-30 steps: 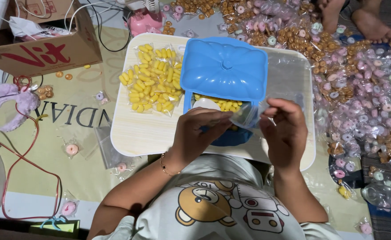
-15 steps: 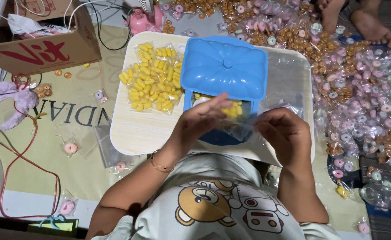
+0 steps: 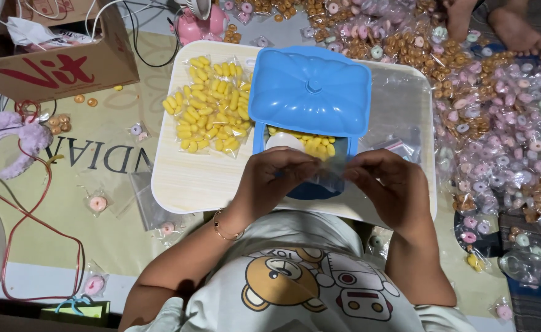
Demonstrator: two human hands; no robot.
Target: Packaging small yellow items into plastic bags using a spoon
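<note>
The person is sitting over a small pale wooden bench, and both hands are meeting just in front of the chest, above its near edge. The left hand and the right hand are each pinching one side of a small clear plastic bag, so each grip is closing on that bag, which is hanging between the fingertips; what is inside it is too blurred to tell. Just behind the hands a blue plastic box is standing on the bench, and its blue scalloped lid is lying askew across the far part, leaving yellow capsule-shaped candies showing in the opening. To the left of the box a heap of clear packets of the same yellow candies is lying on the bench. Off to the right, many small packets of pink and brown ring candies are covering the floor.
</note>
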